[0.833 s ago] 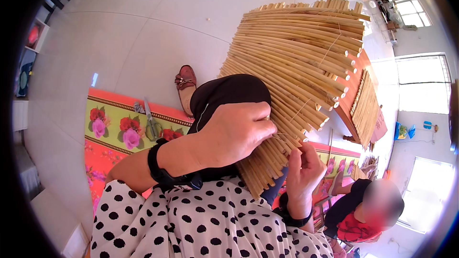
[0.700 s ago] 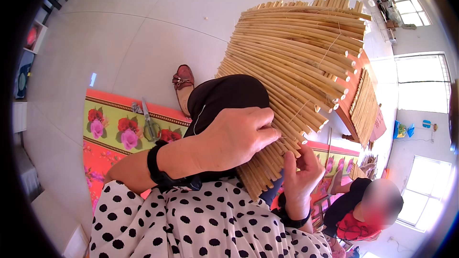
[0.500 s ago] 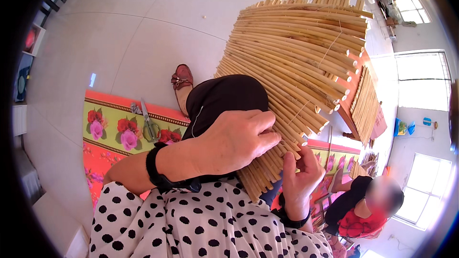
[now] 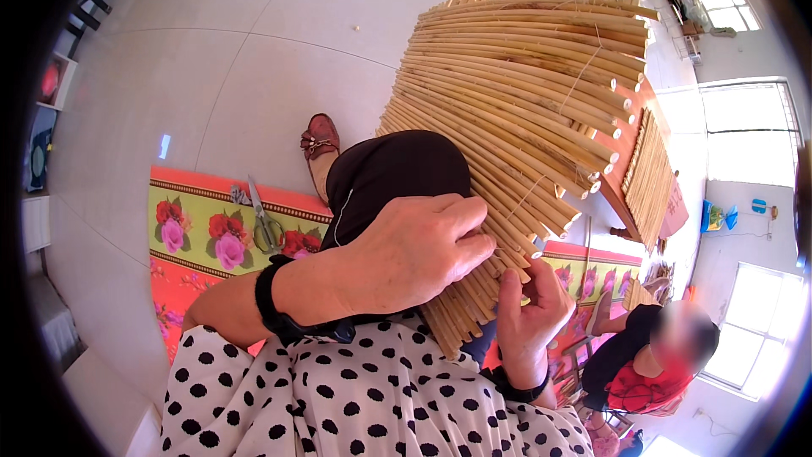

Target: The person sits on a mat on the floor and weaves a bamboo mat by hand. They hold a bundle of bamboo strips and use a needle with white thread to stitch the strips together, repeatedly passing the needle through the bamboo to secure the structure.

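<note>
A mat of pale reed stalks (image 4: 507, 106), bound in rows by thin thread (image 4: 584, 72), lies across my dark-clad knee (image 4: 397, 169). My left hand (image 4: 427, 241) rests over its near part with thumb and forefinger pinched together at the stalks. What they grip is hidden, though a fine thread shows close by the fingertips. Below the right-hand edge, my right hand (image 4: 537, 309) is closed, thumb and curled fingers pinching a stalk end of the mat. A loose white thread (image 4: 342, 216) hangs over the knee.
Scissors (image 4: 269, 228) lie on a flowered cloth (image 4: 194, 195) at left. Beyond the mat stands a reddish-brown table (image 4: 622, 178) bearing another reed mat (image 4: 650, 178). A seated person (image 4: 651, 364) is at the lower right. Pale tiled floor (image 4: 279, 68) stretches to the far left.
Both hands keep nearly the same pinch at the mat's near edge. The view has shifted slightly, and the mat's far end appears a little farther left.
</note>
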Demonstrator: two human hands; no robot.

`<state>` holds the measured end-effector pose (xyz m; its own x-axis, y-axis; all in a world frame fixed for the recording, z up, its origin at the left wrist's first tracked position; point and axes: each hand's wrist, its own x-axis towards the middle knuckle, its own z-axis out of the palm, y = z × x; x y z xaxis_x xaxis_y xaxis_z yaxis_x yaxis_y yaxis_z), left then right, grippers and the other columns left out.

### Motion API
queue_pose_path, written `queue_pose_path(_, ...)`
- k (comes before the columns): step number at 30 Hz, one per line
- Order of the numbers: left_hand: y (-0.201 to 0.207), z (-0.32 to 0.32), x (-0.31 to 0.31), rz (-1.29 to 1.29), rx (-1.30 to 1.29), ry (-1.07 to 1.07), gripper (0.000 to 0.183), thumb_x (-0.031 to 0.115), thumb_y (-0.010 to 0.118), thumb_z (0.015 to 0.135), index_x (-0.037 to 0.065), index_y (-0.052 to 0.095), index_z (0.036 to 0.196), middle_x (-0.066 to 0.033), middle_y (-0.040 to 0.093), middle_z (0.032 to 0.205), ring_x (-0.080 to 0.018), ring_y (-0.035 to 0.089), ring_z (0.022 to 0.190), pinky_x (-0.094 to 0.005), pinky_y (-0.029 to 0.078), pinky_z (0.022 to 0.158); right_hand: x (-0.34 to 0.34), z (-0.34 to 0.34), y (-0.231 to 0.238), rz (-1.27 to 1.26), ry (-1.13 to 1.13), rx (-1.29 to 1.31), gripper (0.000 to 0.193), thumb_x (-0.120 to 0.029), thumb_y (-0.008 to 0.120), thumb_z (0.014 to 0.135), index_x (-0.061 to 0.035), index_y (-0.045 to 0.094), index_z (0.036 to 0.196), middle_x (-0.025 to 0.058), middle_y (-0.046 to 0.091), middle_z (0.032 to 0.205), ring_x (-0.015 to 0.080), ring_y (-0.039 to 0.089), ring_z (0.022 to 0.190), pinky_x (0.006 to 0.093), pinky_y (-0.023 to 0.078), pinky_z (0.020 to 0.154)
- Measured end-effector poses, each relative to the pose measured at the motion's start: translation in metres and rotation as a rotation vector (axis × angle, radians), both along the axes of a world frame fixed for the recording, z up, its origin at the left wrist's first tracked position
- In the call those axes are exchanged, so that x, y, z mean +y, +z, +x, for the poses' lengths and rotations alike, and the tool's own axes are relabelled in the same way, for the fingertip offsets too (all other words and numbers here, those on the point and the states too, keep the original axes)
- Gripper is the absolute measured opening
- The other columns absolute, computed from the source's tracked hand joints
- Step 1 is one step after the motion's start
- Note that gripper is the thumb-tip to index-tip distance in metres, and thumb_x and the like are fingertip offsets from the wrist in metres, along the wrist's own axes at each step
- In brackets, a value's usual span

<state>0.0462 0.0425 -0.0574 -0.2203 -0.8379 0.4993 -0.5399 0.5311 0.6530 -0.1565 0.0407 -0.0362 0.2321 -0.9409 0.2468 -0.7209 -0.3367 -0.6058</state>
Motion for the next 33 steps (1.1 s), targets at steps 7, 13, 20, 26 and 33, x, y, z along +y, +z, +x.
queue_pose_path(7, 0.000, 0.000, -0.001, -0.002, 0.010, -0.018, 0.024, 0.005, 0.069, 0.070, 0.004, 0.070, 0.093, -0.0039, 0.048, 0.077, -0.0184, 0.056, 0.067, -0.0298, 0.047, 0.055, 0.001, -0.002, 0.000, 0.001, -0.001, -0.006, 0.023, -0.006, 0.074, 0.075, 0.0033, 0.065, 0.094, 0.0107, 0.062, 0.065, 0.0174, 0.061, 0.054, 0.0268, 0.048, 0.053)
queue_pose_path(13, 0.003, 0.001, 0.000, 0.005, -0.010, -0.024, 0.026, 0.004, 0.070, 0.068, 0.003, 0.070, 0.094, -0.0039, 0.047, 0.076, -0.0184, 0.056, 0.067, -0.0301, 0.047, 0.054, 0.000, 0.001, 0.001, 0.013, 0.018, -0.041, 0.025, -0.006, 0.073, 0.076, 0.0039, 0.067, 0.097, 0.0106, 0.063, 0.066, 0.0163, 0.062, 0.055, 0.0267, 0.048, 0.053)
queue_pose_path(20, 0.006, 0.001, -0.002, -0.012, -0.034, -0.035, 0.032, 0.002, 0.070, 0.063, 0.002, 0.069, 0.095, -0.0048, 0.046, 0.075, -0.0192, 0.054, 0.064, -0.0304, 0.046, 0.053, -0.002, -0.001, 0.004, 0.006, 0.040, -0.012, 0.026, -0.006, 0.073, 0.075, 0.0040, 0.067, 0.099, 0.0106, 0.062, 0.065, 0.0158, 0.061, 0.054, 0.0263, 0.047, 0.052)
queue_pose_path(26, 0.008, 0.001, 0.000, 0.007, -0.055, -0.052, 0.032, 0.001, 0.070, 0.062, 0.001, 0.068, 0.094, -0.0049, 0.046, 0.075, -0.0192, 0.054, 0.063, -0.0302, 0.046, 0.052, -0.003, -0.002, 0.002, -0.023, 0.081, -0.001, 0.027, -0.006, 0.074, 0.075, 0.0047, 0.067, 0.098, 0.0107, 0.060, 0.065, 0.0168, 0.059, 0.052, 0.0269, 0.046, 0.051)
queue_pose_path(33, 0.010, -0.001, -0.002, 0.027, -0.059, -0.077, 0.022, 0.001, 0.071, 0.068, -0.001, 0.067, 0.089, -0.0056, 0.047, 0.073, -0.0205, 0.055, 0.061, -0.0312, 0.047, 0.052, -0.004, 0.000, 0.001, -0.082, 0.139, -0.009, 0.028, -0.006, 0.075, 0.075, 0.0054, 0.065, 0.099, 0.0098, 0.060, 0.066, 0.0174, 0.060, 0.052, 0.0264, 0.047, 0.050)
